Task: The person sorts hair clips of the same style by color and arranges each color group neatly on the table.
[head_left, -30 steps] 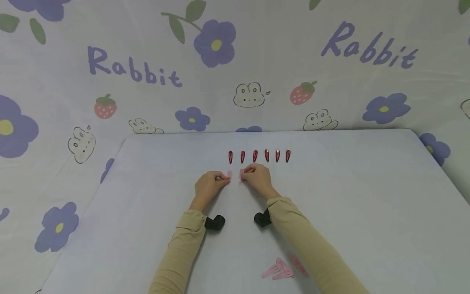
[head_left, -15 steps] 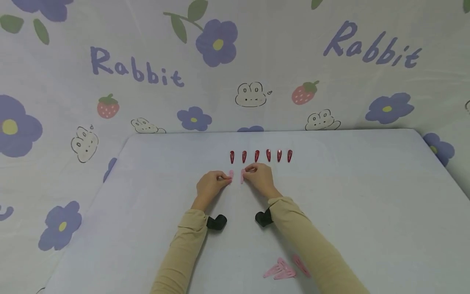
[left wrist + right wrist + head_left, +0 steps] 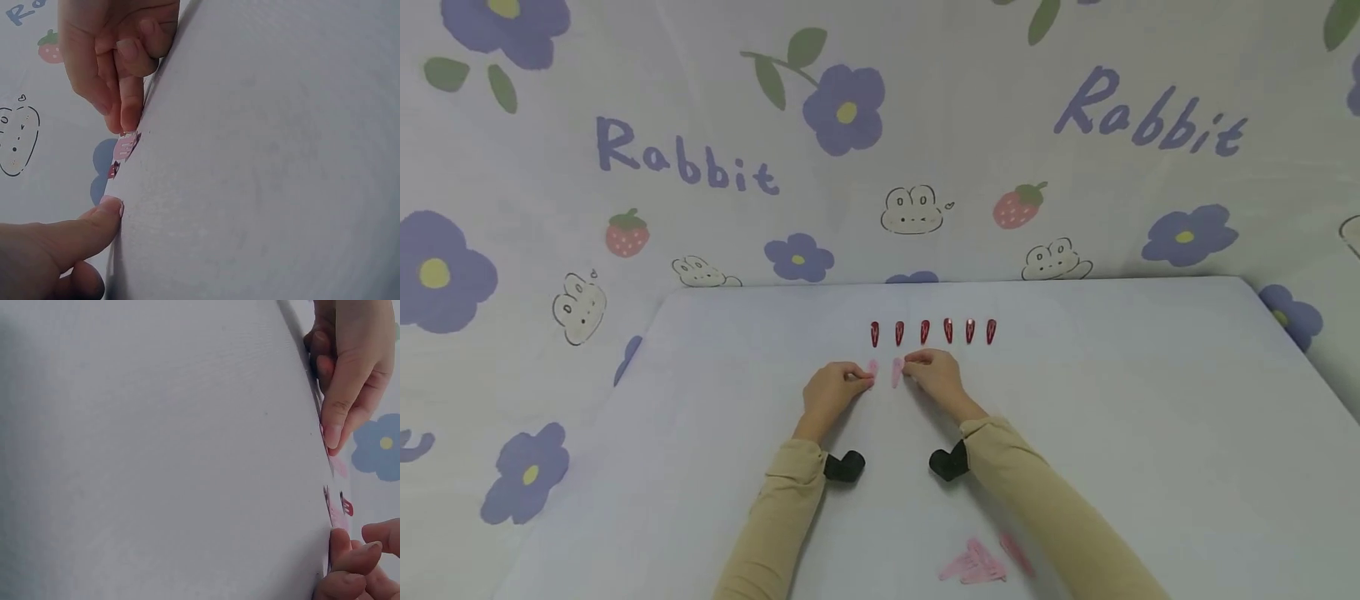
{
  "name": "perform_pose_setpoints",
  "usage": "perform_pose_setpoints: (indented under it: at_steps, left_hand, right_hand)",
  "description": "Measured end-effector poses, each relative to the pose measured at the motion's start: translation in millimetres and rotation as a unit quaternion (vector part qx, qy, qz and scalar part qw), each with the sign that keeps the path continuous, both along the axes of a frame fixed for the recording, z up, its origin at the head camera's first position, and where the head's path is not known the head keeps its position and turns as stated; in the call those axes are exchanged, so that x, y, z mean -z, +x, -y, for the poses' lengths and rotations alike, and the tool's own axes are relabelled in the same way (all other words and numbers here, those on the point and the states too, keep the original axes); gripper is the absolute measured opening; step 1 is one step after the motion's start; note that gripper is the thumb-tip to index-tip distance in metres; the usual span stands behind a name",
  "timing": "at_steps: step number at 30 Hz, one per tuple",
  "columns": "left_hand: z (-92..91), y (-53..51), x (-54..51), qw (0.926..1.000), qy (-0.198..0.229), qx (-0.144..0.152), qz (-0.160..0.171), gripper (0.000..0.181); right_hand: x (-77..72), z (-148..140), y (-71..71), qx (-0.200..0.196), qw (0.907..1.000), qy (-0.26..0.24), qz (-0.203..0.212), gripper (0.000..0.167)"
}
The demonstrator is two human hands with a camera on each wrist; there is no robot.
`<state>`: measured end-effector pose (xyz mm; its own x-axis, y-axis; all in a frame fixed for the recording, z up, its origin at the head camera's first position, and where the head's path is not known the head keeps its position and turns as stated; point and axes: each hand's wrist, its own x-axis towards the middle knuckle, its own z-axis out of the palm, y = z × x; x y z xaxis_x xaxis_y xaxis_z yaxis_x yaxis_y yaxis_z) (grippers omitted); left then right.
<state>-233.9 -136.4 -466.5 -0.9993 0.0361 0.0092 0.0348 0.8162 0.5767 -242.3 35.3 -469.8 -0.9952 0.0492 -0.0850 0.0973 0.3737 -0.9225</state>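
My left hand (image 3: 835,389) pinches a pink snap hair clip (image 3: 872,365) between thumb and fingertips, flat on the white table. A second pink hair clip (image 3: 897,372) lies beside it to the right. Just right of that clip is my right hand (image 3: 938,377), its fingertips at the clip's edge; in the right wrist view its fingers (image 3: 350,575) stand apart, not gripping. Behind both pink clips runs a row of several red hair clips (image 3: 924,332), spaced out side by side. The left wrist view shows the second pink clip (image 3: 124,147) under the right hand's fingertips.
Several more pink hair clips (image 3: 976,563) lie loosely grouped near the front, next to the right sleeve (image 3: 1060,508). The white table (image 3: 1150,400) meets a patterned cloth backdrop (image 3: 955,108) at its far edge. Each wrist wears a black band (image 3: 845,467).
The right hand has loosened its pinch and drawn slightly right, off the second pink clip, which stays lying flat. The left hand keeps its place. The head view has tilted up slightly.
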Motion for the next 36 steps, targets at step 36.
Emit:
perform_pose_setpoints:
  at_steps: [36]
  left_hand:
    - [-1.7,5.0,6.4,0.9999,0.001,0.000,-0.016,0.013]
  right_hand:
    - [-38.9,-73.2,141.9,-0.278,0.9522,0.058,-0.111,0.003]
